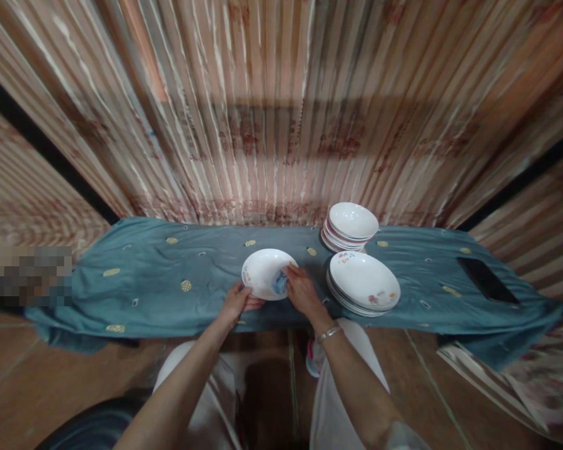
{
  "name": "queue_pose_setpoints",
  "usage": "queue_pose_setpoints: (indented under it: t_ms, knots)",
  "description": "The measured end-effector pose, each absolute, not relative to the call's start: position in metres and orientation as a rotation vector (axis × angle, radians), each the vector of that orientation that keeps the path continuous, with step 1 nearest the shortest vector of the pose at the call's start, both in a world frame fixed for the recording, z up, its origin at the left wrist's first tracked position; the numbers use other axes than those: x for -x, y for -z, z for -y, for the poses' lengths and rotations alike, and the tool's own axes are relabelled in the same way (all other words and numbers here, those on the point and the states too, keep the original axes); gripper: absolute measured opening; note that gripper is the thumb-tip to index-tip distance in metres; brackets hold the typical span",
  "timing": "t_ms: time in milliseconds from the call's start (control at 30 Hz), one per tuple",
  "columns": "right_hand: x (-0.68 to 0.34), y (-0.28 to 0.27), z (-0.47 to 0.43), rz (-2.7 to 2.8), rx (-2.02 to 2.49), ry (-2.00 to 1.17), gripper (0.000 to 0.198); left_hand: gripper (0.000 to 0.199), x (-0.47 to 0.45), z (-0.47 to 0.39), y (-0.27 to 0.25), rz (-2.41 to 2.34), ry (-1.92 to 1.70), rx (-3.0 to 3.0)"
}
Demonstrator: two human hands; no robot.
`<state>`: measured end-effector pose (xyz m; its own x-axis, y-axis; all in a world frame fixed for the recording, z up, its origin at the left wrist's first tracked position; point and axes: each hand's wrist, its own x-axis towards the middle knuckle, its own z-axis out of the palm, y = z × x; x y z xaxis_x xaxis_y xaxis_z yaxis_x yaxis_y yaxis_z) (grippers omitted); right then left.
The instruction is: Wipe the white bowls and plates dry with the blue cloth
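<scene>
Two bare forearms (356, 387) extend forward. The left hand (238, 301) grips the near-left rim of a round, white, floral-printed ceramic plate (261, 269), located over the teal patterned tablecloth (154, 275); the right hand (302, 289) pinches a crumpled blue cloth (279, 282) against the plate's inner right side.

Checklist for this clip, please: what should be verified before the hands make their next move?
1. Left hand at the white plate's rim: ok.
2. Blue cloth in the right hand, against the plate's inner face: ok.
3. Held plate apart from the plate stack on the right: ok.
4. Bowl stack clear of the plate stack: cannot tell; they overlap in view.
5. Dark flat object away from the dishes: ok, at far right.
6. Plate free of marks: cannot tell; partly covered.
</scene>
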<state>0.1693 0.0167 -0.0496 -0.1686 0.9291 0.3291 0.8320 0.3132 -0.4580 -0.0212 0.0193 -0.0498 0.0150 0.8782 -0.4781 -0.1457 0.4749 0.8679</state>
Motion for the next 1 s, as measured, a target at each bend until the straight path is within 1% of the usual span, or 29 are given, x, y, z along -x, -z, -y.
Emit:
queue_pose_setpoints:
  t_ms: [133, 267, 367, 533, 733, 867, 1000]
  knots:
    - [-0.163, 0.04, -0.013, 2.17, 1.676, -0.125, 0.025, 0.035, 0.027, -0.02, 0.058, -1.296, -0.919, -0.691]
    - [-0.152, 0.037, -0.011, 2.269, 1.675, -0.135, 0.028, 0.046, 0.028, -0.019, 0.065, -1.237, -0.97, -0.607]
    - [-0.144, 0.039, -0.015, 2.297, 1.811, -0.162, 0.021, 0.056, 0.026, -0.019, 0.066, -1.252, -1.006, -0.685]
    - [-0.143, 0.039, -0.04, 2.171, 2.026, -0.211, 0.032, 0.062, 0.025, -0.021, 0.067, -1.307, -0.949, -0.814]
    - [-0.14, 0.04, -0.075, 2.065, 2.074, -0.18, 0.033, 0.068, 0.026, -0.021, 0.07, -1.26, -1.001, -0.867]
    - [-0.127, 0.047, -0.087, 1.981, 1.978, -0.171, 0.033, 0.071, 0.028, -0.021, 0.07, -1.219, -1.011, -0.818]
    - [-0.104, 0.052, -0.093, 1.946, 1.848, -0.22, 0.037, 0.071, 0.028, -0.023, 0.072, -1.198, -1.019, -0.727]
